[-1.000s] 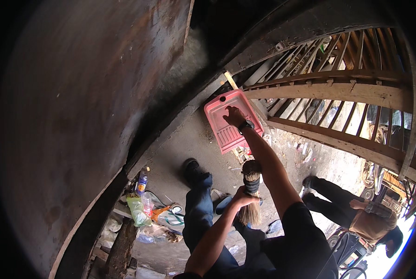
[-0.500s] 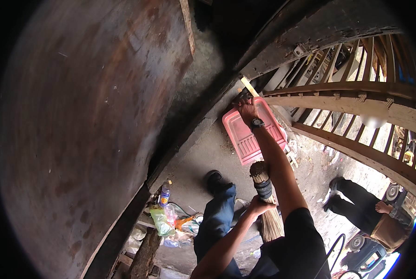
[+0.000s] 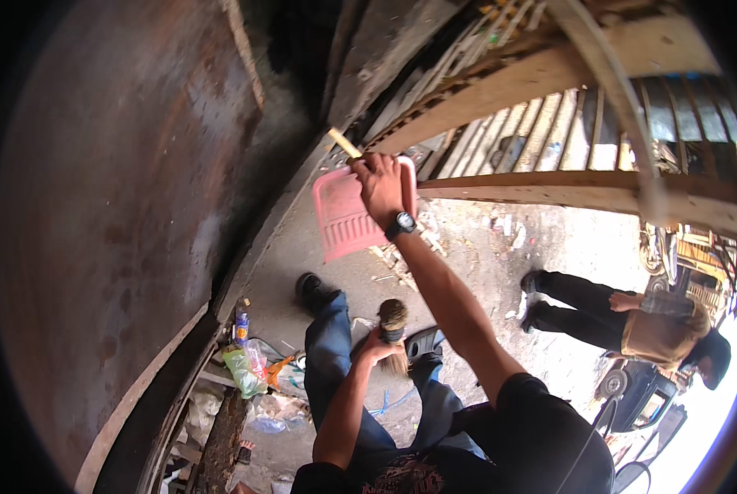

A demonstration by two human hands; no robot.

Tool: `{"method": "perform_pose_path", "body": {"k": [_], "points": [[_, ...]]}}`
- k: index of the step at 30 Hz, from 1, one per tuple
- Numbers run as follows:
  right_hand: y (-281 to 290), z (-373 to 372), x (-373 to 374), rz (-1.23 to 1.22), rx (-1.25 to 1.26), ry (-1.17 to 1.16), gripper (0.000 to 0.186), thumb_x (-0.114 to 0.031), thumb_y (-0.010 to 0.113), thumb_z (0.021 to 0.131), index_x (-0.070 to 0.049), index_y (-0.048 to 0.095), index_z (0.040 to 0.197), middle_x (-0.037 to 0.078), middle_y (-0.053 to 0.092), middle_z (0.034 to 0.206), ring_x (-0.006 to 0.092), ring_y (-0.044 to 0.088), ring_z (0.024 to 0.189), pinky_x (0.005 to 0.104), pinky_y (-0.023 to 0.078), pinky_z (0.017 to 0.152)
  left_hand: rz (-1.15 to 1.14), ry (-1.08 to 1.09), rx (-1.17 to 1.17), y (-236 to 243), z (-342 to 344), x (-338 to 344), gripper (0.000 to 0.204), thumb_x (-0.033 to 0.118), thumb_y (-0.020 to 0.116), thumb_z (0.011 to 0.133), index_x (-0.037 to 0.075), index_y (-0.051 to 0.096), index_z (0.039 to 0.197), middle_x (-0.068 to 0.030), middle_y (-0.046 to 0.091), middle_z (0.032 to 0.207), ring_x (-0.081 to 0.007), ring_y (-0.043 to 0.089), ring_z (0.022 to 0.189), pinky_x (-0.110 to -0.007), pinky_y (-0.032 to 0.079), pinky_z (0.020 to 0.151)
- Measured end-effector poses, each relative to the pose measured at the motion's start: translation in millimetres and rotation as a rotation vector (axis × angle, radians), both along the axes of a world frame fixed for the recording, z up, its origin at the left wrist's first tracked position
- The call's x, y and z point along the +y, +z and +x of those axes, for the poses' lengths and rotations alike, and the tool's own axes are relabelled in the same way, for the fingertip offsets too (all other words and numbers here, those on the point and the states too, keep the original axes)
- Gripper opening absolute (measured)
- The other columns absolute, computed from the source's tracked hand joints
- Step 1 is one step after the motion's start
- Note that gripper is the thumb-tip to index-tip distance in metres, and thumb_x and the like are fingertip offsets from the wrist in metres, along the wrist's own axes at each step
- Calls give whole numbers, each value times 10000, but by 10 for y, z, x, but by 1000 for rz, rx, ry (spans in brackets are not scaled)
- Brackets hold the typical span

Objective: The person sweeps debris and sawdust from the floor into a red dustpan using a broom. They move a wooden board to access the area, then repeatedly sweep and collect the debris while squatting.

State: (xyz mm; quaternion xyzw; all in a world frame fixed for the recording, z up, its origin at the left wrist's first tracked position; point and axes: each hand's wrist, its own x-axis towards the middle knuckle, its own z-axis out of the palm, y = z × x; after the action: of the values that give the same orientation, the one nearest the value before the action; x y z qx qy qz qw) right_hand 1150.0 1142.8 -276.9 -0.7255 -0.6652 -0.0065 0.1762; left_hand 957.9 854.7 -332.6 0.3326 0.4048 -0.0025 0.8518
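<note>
My right hand (image 3: 379, 191), with a watch on the wrist, is closed at the top of a pink plastic dustpan (image 3: 341, 202). A pale wooden stick (image 3: 344, 142) juts out beyond its fingers. The dustpan hangs tilted, its ribbed face showing. Lower down, between my legs, my left hand (image 3: 377, 349) is wrapped round a short bundled stick broom (image 3: 394, 314). Dark binding circles the broom near its top, and its bristles point toward the floor, partly hidden by the hand.
Wood scraps (image 3: 410, 267) litter the ground past the dustpan. A large brown board (image 3: 130, 222) fills the left side. Slatted wooden framing (image 3: 541, 183) stands at the upper right. Another person (image 3: 607, 309) stands at right near a vehicle (image 3: 640, 399). Bottle (image 3: 242, 323) and plastic bags (image 3: 241, 368) lie lower left.
The view has shifted. My right hand has raised and tilted the dustpan, exposing wood scraps beside it. My left hand has moved the broom down, away from my right forearm, toward my feet.
</note>
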Motion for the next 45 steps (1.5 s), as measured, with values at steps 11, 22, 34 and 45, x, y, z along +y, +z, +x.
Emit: {"method": "perform_pose_path", "body": {"k": [11,22,34,45], "points": [[3094,110,-2990,-6,226,-173,423,-42,477,837,-140,604,1228,133,538,1152,330,468,1169,535,286,1089,111,412,47,2276,237,-2361,508,-166,711,664,107,534,1054,-41,570,1045,-207,576,1038,-373,457,968],[5449,1498,-7337,341,49,-505,474,12,596,735,-133,599,1186,107,539,1171,301,482,1114,477,357,1006,-15,306,-261,3045,842,-3673,480,-47,696,761,51,531,1201,-77,581,1184,-200,556,1106,-335,424,983],[6178,1082,-9763,724,-359,-1627,453,71,577,732,-106,633,1145,115,573,1078,323,538,1052,495,361,1009,186,-34,-118,3210,1514,-2914,564,-161,687,656,72,533,1146,-73,607,1063,-211,592,1041,-329,494,903],[6285,792,-9904,864,-377,-1692,480,93,609,710,-148,639,1124,76,582,1069,300,555,1049,508,395,972,-86,-663,26,3157,2254,-2648,375,-37,614,818,67,544,1170,-97,583,1080,-246,585,997,-362,480,914]]}}
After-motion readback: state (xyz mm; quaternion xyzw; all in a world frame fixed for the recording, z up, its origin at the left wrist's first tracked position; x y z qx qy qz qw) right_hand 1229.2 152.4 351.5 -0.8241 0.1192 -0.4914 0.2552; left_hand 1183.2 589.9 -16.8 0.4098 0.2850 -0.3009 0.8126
